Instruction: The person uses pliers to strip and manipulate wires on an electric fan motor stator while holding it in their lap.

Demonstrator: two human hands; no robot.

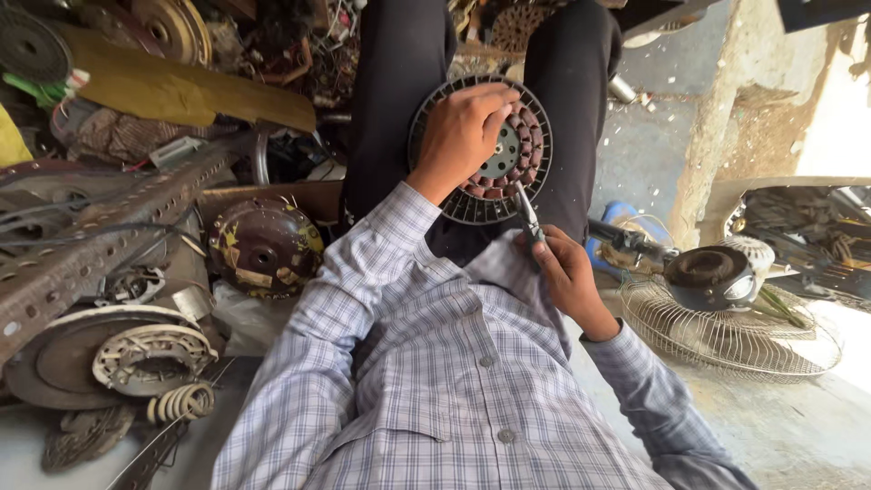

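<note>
A round fan motor stator [510, 156] with copper-coloured windings and a dark slotted rim rests on my lap, between my legs in dark trousers. My left hand [461, 136] lies over its left half, fingers curled on the windings, holding it steady. My right hand [561, 272] grips a pair of pliers [526, 210] just below the stator; the jaws touch the windings at the lower right edge. My checked shirt fills the foreground.
A brown motor housing [263, 247] sits at left, beside a perforated metal angle bar [100, 238] and scrap motor parts [136, 356]. At right a wire fan guard [726, 334] lies on the floor with a dark motor [709, 277] on it.
</note>
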